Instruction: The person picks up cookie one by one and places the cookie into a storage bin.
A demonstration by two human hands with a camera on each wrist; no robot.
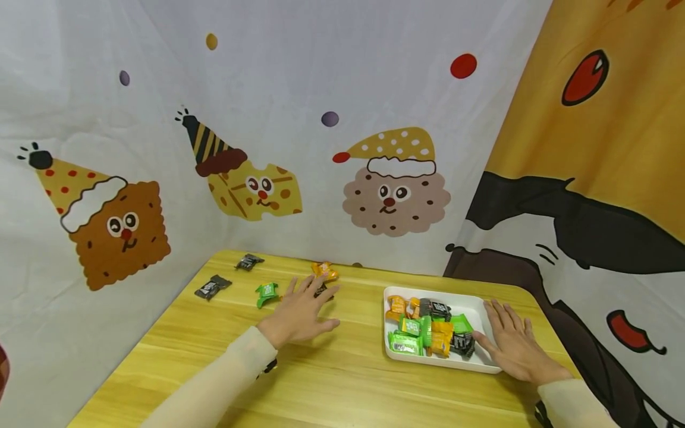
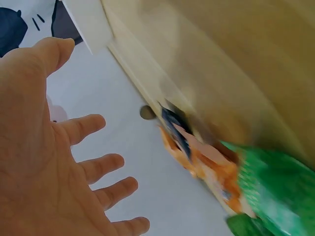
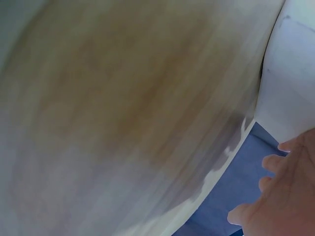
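Observation:
My left hand (image 1: 297,315) hovers with spread fingers over the table, holding nothing. Beyond its fingertips lie an orange-wrapped candy (image 1: 325,270) and a black-wrapped candy (image 1: 323,291), partly covered by the fingers. To its left is a green-wrapped candy (image 1: 266,293), which looms blurred as a green wrapper (image 2: 278,191) in the left wrist view. My right hand (image 1: 514,345) rests with extended fingers at the right side of a white tray (image 1: 478,312). Several orange, black and green candies are piled in the tray, mostly at its left and middle.
Two black-wrapped candies, one nearer (image 1: 213,286) and one farther (image 1: 249,261), lie by the table's left edge. The wooden table (image 1: 348,380) meets a cartoon-printed cloth (image 1: 310,238) behind it. Another printed cloth (image 1: 615,208) hangs along the right side.

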